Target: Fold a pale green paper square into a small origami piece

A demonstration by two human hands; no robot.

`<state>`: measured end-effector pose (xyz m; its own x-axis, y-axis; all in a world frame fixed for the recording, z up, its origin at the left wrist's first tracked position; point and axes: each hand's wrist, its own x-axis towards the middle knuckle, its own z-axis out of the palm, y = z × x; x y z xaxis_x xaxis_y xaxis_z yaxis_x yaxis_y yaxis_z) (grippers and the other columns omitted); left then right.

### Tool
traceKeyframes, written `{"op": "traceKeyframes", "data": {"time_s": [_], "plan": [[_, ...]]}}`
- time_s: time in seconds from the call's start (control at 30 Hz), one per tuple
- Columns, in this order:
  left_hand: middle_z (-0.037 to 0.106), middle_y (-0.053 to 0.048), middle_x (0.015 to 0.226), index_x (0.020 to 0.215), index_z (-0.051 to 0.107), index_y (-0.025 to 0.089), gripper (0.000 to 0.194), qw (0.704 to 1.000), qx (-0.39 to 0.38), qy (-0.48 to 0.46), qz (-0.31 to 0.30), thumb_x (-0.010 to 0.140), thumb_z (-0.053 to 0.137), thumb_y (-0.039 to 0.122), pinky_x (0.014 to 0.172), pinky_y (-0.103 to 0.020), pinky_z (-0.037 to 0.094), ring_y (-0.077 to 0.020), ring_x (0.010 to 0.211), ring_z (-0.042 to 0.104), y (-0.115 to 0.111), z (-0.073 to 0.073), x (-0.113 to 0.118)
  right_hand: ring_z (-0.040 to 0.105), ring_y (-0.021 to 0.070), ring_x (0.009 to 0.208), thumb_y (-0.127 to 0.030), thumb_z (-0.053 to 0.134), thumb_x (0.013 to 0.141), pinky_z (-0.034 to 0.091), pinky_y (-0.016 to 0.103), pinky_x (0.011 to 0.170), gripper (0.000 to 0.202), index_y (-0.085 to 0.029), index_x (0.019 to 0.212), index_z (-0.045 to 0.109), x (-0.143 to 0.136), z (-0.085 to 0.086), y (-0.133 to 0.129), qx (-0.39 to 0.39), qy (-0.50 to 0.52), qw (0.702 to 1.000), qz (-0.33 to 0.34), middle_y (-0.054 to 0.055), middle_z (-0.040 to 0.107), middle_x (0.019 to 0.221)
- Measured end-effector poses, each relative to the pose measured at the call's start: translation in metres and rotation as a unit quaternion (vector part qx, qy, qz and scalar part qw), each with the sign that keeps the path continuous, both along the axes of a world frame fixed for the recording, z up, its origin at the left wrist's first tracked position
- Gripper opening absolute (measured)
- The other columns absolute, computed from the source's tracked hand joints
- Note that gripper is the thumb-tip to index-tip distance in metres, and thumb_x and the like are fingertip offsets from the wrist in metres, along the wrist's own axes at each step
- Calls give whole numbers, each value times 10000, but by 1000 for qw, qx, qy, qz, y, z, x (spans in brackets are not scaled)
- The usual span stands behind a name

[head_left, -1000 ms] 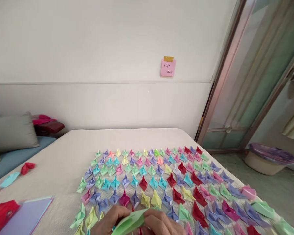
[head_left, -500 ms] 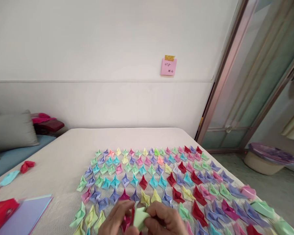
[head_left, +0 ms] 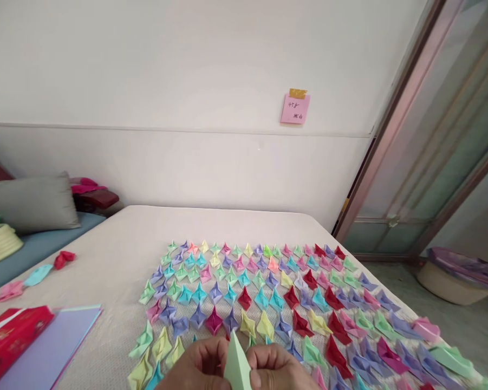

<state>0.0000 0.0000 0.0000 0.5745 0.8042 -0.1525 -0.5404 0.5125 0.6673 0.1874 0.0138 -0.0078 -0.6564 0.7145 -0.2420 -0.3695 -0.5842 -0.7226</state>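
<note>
A pale green folded paper [head_left: 237, 364] stands between my hands at the bottom middle, its pointed tip upward. My left hand [head_left: 199, 365] pinches its left side with curled fingers. On the other side my right hand [head_left: 282, 368] grips the right edge between thumb and fingers. Just beyond lie rows of small folded paper boats in many colours, among them a magenta boat [head_left: 214, 320], a yellow boat [head_left: 265, 325] and a dark red boat [head_left: 301, 323]. The lower part of the held paper is cut off by the frame.
Coloured paper sheets [head_left: 60, 346] lie at left under a red packet [head_left: 14, 338]. Behind them are pink, cyan and red folded pieces [head_left: 38, 275]. A grey cushion [head_left: 36, 203] rests beyond the bed [head_left: 117, 244]. A lidded tub [head_left: 459, 276] stands on the floor at right.
The pale green paper has turned from a loose, partly opened shape to a narrow upright point. My hands have shifted slightly, and the view has swung a little left.
</note>
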Motion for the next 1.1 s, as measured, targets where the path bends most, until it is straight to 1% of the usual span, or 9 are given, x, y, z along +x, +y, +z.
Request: {"op": "traceKeyframes", "data": {"time_s": [0.27, 0.37, 0.47, 0.6, 0.73, 0.8, 0.9, 1.0, 1.1], "plan": [[713, -59, 637, 816, 747, 116, 244, 999, -24, -36, -16, 641, 869, 235, 662, -231, 502, -157, 603, 699, 1, 12, -4, 687, 149, 635, -202, 855, 630, 480, 235, 603, 192, -104, 704, 707, -3, 15, -4, -33, 140, 989, -40, 55, 726, 692], [739, -77, 679, 750, 723, 128, 174, 999, -44, -31, -7, 655, 852, 195, 654, -239, 521, -173, 630, 718, 2, 14, -3, 694, 149, 590, -188, 857, 629, 477, 228, 564, 193, -90, 687, 702, -2, 17, -3, -50, 135, 989, -34, 62, 728, 646], [760, -94, 690, 838, 741, 116, 180, 998, -54, -24, -17, 707, 817, 214, 629, -230, 533, -174, 615, 730, 1, 19, -1, 681, 140, 528, -185, 861, 639, 463, 222, 514, 191, -85, 668, 701, -1, 18, -2, -64, 102, 992, -46, 67, 731, 615], [774, -140, 698, 795, 764, 65, 210, 996, -80, -21, -30, 676, 832, 225, 633, -211, 537, -184, 641, 738, 0, 18, 4, 695, 145, 554, -190, 857, 648, 498, 229, 553, 182, -70, 731, 749, 3, 16, 0, -61, 69, 994, -51, 74, 746, 634], [754, -112, 576, 711, 752, 59, 111, 989, -140, 47, 23, 632, 811, 110, 463, -166, 485, -113, 423, 648, 0, 15, 3, 646, 110, 496, -191, 852, 622, 435, 187, 490, 254, -33, 805, 774, 4, 15, 0, -47, 58, 997, -10, 70, 729, 603], [717, -76, 493, 679, 742, 54, 77, 986, -153, 53, 40, 615, 780, 72, 362, -136, 396, -86, 338, 592, 1, 15, 2, 661, 126, 527, -195, 846, 620, 463, 205, 549, 247, -34, 792, 774, 1, 20, 0, -26, 79, 996, 12, 65, 720, 594], [710, -71, 495, 691, 739, 42, 101, 985, -163, 38, 35, 590, 746, 42, 353, -141, 389, -93, 339, 598, 2, 17, 1, 690, 145, 582, -193, 819, 641, 485, 227, 629, 184, -89, 786, 774, -5, 30, -1, -2, 117, 993, 31, 36, 717, 609], [698, -81, 493, 651, 724, 41, 72, 985, -169, 25, 33, 588, 741, 69, 351, -157, 397, -106, 336, 599, 2, 19, 3, 699, 156, 608, -159, 863, 522, 497, 231, 642, 274, -136, 780, 772, -6, 32, -4, 1, 109, 994, 27, 1, 719, 619], [695, -76, 513, 635, 720, 53, 80, 983, -177, 10, 46, 556, 729, 55, 465, -198, 483, -135, 425, 641, 1, 21, 6, 695, 158, 624, -63, 878, 437, 496, 223, 613, 427, -172, 838, 781, -1, 23, -7, -12, 13, 1000, 1, -16, 736, 629]]}}
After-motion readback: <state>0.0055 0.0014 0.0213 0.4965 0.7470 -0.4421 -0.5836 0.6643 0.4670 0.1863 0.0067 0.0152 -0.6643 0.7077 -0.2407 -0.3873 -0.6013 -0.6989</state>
